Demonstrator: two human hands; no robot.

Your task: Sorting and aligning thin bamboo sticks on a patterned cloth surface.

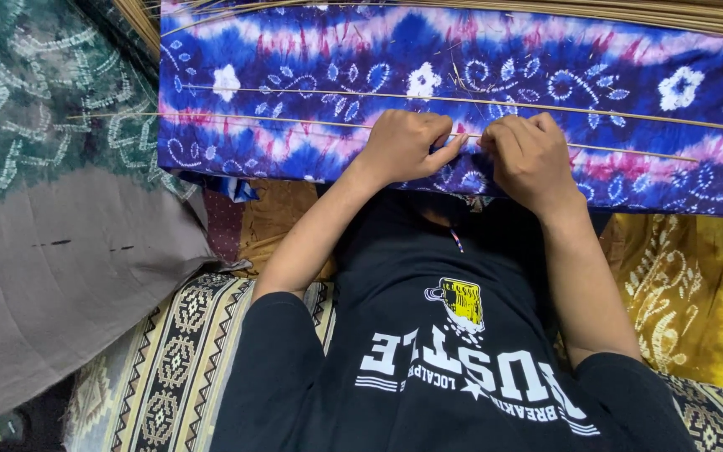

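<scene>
Both hands sit side by side at the near edge of a blue-purple tie-dye cloth (378,75), which is spread flat straight ahead of the person. Left hand (403,144) is curled into a loose fist, thumb and forefinger pinched together at the cloth edge. Right hand (529,155) is also curled shut, knuckles up, fingertips tucked under. The two hands almost meet, a small gap between them, and a thin stick (629,151) runs right through that gap. I cannot tell whether the pinch is on the stick, on a fold of cloth, or on both; the fingertips hide it.

Key relation: the stick's long axis runs left-right across the cloth, slightly tilted down toward the right, crosswise to the forearms. It passes under or between the hands, so it is equally near to both; most of its visible length goes out to the right of the right hand, and a shorter run goes left past the left hand toward the cloth's left edge. A second thin stick (336,94) lies parallel just beyond the hands, not touched.

The cloth's long axis is also left-right, its near hem lying over the person's lap area.

Around: green patterned cloth (35,92) far left, grey fabric (60,276) below it, yellow patterned cloth (679,293) at right, woven patterned mat (169,360) under the person, bundle of more sticks (629,12) along the top edge.
</scene>
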